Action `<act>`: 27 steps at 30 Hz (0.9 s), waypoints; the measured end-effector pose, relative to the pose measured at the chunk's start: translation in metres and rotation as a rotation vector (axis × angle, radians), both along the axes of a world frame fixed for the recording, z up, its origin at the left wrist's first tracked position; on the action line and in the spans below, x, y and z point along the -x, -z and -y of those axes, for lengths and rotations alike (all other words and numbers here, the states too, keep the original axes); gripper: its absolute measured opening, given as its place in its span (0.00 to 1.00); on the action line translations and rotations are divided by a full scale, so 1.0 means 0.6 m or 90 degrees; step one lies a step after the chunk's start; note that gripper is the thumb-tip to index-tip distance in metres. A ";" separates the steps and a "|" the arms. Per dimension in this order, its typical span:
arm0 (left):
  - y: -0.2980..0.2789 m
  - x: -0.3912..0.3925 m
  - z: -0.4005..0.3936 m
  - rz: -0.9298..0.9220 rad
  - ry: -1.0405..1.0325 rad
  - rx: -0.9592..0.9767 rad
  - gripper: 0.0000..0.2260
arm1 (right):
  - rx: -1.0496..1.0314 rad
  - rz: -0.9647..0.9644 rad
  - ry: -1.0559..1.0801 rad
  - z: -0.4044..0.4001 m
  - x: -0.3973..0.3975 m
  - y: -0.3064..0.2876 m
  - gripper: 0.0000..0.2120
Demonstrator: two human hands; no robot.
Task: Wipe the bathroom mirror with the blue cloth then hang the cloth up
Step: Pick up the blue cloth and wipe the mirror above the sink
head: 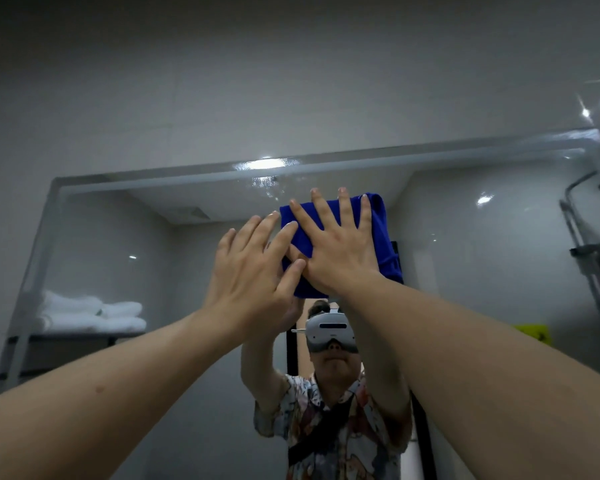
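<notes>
Beside blue cloth (381, 233), left hand (253, 268)

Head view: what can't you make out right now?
- Cloth: its middle is covered by the right hand.
- Mirror: bottom edge cut off by the frame; arms block the lower part.
- Left hand: whether it touches the cloth is unclear.
- Hanging spot: the rack at the right edge is blurred and cut off.
</notes>
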State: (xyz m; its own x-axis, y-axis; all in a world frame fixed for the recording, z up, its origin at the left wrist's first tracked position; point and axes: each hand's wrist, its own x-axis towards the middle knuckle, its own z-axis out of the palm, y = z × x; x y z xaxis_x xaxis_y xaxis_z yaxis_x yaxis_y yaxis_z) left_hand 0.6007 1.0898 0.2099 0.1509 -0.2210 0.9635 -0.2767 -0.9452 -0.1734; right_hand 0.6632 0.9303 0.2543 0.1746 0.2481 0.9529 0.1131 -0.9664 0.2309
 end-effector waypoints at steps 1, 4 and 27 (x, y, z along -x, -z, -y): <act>-0.003 0.000 0.004 0.001 0.010 0.007 0.33 | 0.005 0.001 0.001 0.002 0.001 -0.001 0.37; -0.011 0.000 0.023 0.008 0.025 0.028 0.32 | 0.018 0.001 0.009 0.015 0.001 -0.004 0.36; 0.022 -0.019 0.398 0.013 -0.023 0.032 0.31 | -0.077 0.008 0.028 0.468 0.020 0.017 0.37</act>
